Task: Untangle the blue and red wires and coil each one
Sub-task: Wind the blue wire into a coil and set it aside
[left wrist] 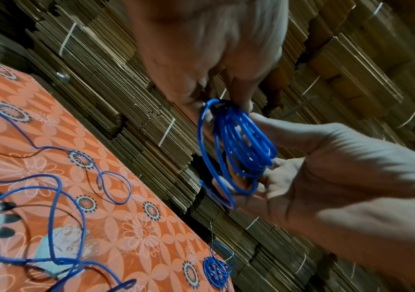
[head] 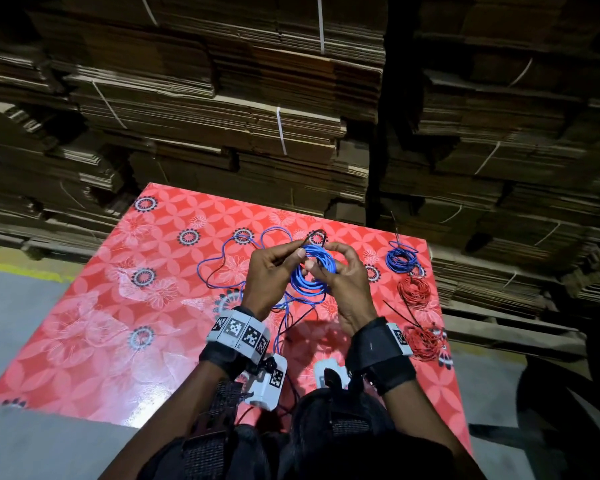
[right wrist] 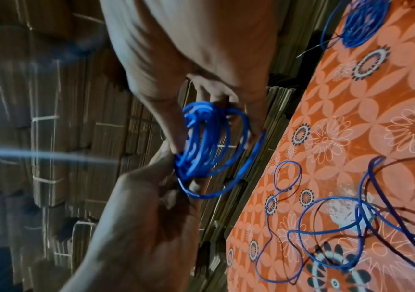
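**Blue coil being wound in mid-air, loose tail risking a snag**

Both hands are working above the table (head: pixel 125 306) at about centre of the head view. The right hand (head: pixel 347 289) is gripping the blue coil (head: pixel 313 273) with curled fingers and thumb, loops hanging around the fingers. The left hand (head: pixel 269 275) is pinching a strand at the coil's 10 o'clock edge, fingers closed on it, feeding the next turn.

The loose blue tail (head: pixel 222 261) is trailing from the coil over the table toward 9 o'clock, lying in wavy loops that are crossing each other. A finished blue coil (head: pixel 400 259) is sitting at 3 o'clock from the hands, with two red coils (head: pixel 414 292) below it toward 4 and 5 o'clock, well apart from the work.

Risks, as judged from here:
- tail loops crossing on the table could be tightening into a knot if pulled fast
- loops in the held coil are looking uneven in the wrist views, some splaying outward, so a slack grip could be letting turns spring off
- a strand is hanging toward 6 o'clock near the wrist gear and could be catching there
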{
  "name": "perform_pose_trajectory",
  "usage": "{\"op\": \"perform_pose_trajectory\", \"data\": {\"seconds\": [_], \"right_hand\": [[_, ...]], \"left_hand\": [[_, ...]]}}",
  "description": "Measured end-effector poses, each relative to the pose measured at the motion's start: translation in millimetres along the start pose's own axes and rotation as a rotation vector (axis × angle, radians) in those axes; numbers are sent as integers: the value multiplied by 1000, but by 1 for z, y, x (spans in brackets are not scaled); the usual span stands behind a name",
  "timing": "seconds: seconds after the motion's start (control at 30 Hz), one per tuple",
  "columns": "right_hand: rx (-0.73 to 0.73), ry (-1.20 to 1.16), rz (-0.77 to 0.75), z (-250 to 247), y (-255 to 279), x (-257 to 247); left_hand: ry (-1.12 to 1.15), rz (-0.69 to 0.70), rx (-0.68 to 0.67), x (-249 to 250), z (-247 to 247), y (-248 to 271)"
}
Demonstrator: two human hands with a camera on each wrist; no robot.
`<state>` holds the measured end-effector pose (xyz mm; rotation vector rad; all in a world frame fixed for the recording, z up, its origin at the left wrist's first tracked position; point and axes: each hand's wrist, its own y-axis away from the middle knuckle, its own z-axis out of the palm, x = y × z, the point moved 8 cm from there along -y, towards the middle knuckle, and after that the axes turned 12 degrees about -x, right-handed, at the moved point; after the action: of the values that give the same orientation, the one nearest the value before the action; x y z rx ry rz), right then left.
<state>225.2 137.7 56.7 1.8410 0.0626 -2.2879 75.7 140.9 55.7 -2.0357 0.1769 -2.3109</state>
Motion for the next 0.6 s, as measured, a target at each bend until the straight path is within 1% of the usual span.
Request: {"op": "perform_pose_trajectory", "data": {"seconds": [0.07, 0.13, 0.2, 0.27, 0.3, 0.33, 0.37, 0.5, 0.6], "right_hand": [[15, 88, -106, 1, 0, -8], [56, 199, -171, -2, 0, -13], [138, 334, -229, -7, 1, -15], [221, 531, -334, -10, 5, -24], [236, 609, -386, -9, 7, -29], [223, 628, -425, -8, 8, -32], [187, 583, -424, -6, 7, -34], [40, 175, -255, -2, 1, -29], [43, 25, -186, -4, -2, -24]], "left_hand": [[15, 3, 7, 1, -1, 2], [11, 7, 18, 1, -1, 3], [6, 7, 39, -1, -2, 3], [-11, 3, 63, -4, -5, 4], [-27, 1, 76, -6, -7, 4], [-38, -1, 88, -7, -10, 5], [-40, -8, 102, -10, -12, 5], [-37, -26, 140, -12, -18, 6], [-54, -20, 119, -9, -15, 5]]}}
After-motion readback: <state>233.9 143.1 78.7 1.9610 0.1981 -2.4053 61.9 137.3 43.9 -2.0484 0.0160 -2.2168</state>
